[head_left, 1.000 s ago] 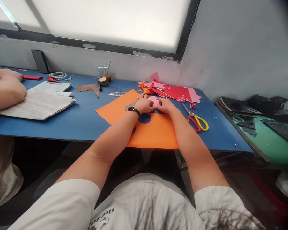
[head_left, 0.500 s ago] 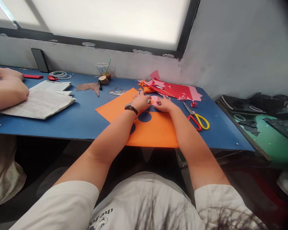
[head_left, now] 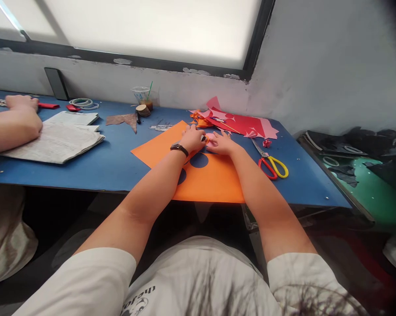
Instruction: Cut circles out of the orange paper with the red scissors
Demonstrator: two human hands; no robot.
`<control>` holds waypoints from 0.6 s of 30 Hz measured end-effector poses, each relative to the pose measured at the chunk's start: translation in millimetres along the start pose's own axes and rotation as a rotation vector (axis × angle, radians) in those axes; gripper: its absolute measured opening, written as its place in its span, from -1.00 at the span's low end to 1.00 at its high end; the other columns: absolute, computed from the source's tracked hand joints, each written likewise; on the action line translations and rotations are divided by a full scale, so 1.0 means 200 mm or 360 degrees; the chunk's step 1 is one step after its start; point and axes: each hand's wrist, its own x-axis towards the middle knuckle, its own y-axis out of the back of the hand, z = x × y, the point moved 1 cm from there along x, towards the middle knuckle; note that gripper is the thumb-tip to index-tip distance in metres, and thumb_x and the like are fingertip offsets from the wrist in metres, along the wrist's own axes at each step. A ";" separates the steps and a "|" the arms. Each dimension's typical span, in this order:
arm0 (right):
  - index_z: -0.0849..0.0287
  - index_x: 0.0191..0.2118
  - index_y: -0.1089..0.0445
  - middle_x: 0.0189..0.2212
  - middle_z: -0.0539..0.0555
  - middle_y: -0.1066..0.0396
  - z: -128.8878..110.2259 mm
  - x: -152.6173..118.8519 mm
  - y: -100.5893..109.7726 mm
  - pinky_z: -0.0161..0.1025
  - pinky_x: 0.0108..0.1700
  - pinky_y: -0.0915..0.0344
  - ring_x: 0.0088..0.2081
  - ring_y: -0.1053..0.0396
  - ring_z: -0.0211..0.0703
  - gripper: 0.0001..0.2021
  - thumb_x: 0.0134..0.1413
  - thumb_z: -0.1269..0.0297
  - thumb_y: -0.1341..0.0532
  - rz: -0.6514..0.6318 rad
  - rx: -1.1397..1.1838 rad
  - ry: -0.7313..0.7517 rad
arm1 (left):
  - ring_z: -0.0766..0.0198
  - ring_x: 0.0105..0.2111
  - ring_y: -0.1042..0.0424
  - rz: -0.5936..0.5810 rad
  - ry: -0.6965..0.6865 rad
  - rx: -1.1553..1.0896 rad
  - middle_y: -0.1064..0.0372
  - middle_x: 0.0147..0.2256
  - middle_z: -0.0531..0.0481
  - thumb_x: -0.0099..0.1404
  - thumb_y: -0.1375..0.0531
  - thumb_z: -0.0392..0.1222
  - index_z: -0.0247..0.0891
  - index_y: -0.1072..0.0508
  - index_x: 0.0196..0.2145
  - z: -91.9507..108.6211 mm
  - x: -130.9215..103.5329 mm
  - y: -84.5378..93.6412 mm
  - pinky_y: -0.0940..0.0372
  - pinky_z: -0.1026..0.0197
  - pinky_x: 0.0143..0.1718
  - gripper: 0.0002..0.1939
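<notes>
My left hand [head_left: 193, 139], with a black watch [head_left: 179, 149] at its wrist, has its fingers curled near a small orange piece [head_left: 207, 139]. Facing it, my right hand [head_left: 221, 143] has its fingers bent over a pink paper piece [head_left: 212, 137]. The fingers partly cover both small pieces. Beneath and in front of my hands lies orange paper [head_left: 211, 180] with round holes that show the blue table [head_left: 303, 175]. Another orange sheet part [head_left: 161, 142] reaches out to the left.
Scissors [head_left: 272, 165] with red and yellow handles lie right of my right arm. Red and pink paper [head_left: 247, 125] is piled behind my hands. A cup [head_left: 143, 96] stands near the wall. Another person's arm [head_left: 15, 127] rests on folded paper [head_left: 62, 140] at the left.
My right hand has moved slightly left, and less of the pink piece shows. The other person's hand has shifted right onto the red object.
</notes>
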 end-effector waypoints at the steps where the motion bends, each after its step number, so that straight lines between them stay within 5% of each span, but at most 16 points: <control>1: 0.17 0.71 -0.50 0.91 0.37 0.04 0.00 0.00 0.00 0.63 0.84 0.25 0.88 0.22 0.77 -0.28 0.71 -0.12 -0.32 -0.0016 0.0017 0.0000 | -0.40 0.55 -0.24 -0.0001 0.0003 -0.0001 -0.38 0.49 -0.37 0.72 -0.22 0.33 0.00 -0.68 0.51 0.00 0.00 0.00 -0.27 -0.37 0.56 -0.36; 7: 0.17 0.84 -0.21 0.90 0.39 0.00 -0.03 -0.02 0.00 0.62 0.85 0.30 0.89 0.20 0.68 -0.15 0.68 -0.02 -0.36 0.0024 0.0125 0.0022 | -0.40 0.54 -0.27 -0.0031 -0.0022 -0.0006 -0.37 0.49 -0.35 0.70 -0.28 0.31 0.06 -0.64 0.56 0.00 0.00 0.02 -0.27 -0.36 0.57 -0.35; 11: 0.14 0.69 -0.40 0.74 0.32 -0.41 -0.04 -0.02 0.00 0.52 0.88 0.34 0.84 -0.03 0.46 -0.31 0.60 0.17 -0.39 0.0030 0.0233 0.0120 | -0.39 0.56 -0.26 -0.0066 -0.0046 -0.0008 -0.35 0.51 -0.36 0.64 -0.40 0.25 0.04 -0.58 0.61 0.01 0.00 0.01 -0.27 -0.34 0.59 -0.29; 18: 0.21 0.62 -0.42 0.50 0.36 -0.68 -0.03 0.03 -0.03 0.49 0.79 -0.13 0.52 -0.56 0.39 -0.23 0.36 0.36 -0.49 0.0180 0.0486 0.0161 | -0.40 0.55 -0.26 -0.0028 -0.0033 -0.0014 -0.37 0.49 -0.37 0.65 -0.38 0.29 0.00 -0.61 0.57 0.02 -0.01 0.01 -0.26 -0.32 0.57 -0.31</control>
